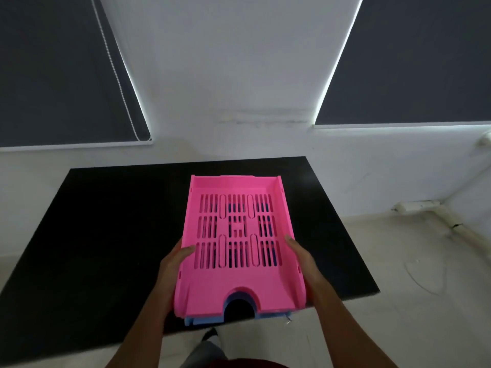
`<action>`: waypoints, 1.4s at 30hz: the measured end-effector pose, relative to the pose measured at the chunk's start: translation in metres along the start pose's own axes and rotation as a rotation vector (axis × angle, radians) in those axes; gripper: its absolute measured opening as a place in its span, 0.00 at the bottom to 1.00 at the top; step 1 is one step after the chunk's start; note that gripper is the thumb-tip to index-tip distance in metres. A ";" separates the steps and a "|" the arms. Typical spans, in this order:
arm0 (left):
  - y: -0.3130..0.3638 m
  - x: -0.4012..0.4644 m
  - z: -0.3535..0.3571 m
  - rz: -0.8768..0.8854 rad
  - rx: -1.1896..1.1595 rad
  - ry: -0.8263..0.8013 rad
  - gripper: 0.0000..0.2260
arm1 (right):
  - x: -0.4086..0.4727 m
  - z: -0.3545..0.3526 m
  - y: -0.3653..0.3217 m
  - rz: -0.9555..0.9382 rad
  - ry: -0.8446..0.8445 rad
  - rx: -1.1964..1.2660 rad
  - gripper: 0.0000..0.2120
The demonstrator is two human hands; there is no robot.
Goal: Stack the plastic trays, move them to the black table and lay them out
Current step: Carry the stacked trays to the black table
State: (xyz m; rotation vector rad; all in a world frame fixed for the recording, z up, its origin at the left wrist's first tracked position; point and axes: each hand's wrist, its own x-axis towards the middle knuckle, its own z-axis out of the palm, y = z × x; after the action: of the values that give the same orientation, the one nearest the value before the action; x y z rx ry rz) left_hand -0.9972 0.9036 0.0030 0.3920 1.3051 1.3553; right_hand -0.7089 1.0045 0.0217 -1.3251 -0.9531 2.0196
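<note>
**A:** What is in front of the person?

**B:** A black table [106,235] against a white wall, seen from above. Two bare hands carry a stack of plastic trays over its near edge. The pink tray [239,235] is on top; a blue tray [196,320] shows beneath it at the front lip and through the pink one's slots. How many lie under the pink one I cannot tell.

**A:** How are the hands placed?

**B:** One on each long side. The left hand [175,261] wraps the left wall, thumb lying over the rim onto the slotted floor, fingers hidden underneath. The right hand [301,254] presses flat along the right wall, fingers pointing away from the body. Both are closed on the stack, probably so the nested trays stay together and level.

**A:** Is the stack resting on the table?

**B:** I cannot say for sure. Its front end overhangs the table's near edge, above the pale floor [385,261]; the far end sits over the tabletop.

**A:** How far along is the task?

**B:** Stacking looks done and the trays have reached the table. Laying them out singly is not yet done; the bare surface on the left offers room.
</note>
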 end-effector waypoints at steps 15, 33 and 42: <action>0.096 0.099 -0.042 0.071 0.192 0.008 0.24 | 0.118 0.075 -0.065 -0.201 0.039 -0.165 0.20; 0.076 0.120 0.181 0.218 0.413 0.004 0.29 | 0.088 -0.101 -0.166 -0.332 0.115 -0.195 0.19; 0.006 0.135 0.261 0.119 0.481 0.042 0.19 | 0.104 -0.208 -0.161 -0.261 0.154 -0.269 0.17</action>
State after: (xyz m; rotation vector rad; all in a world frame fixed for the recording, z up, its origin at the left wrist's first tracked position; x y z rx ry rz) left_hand -0.8226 1.1374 0.0328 0.7821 1.6647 1.1392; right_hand -0.5460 1.2352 0.0373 -1.3888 -1.2853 1.6119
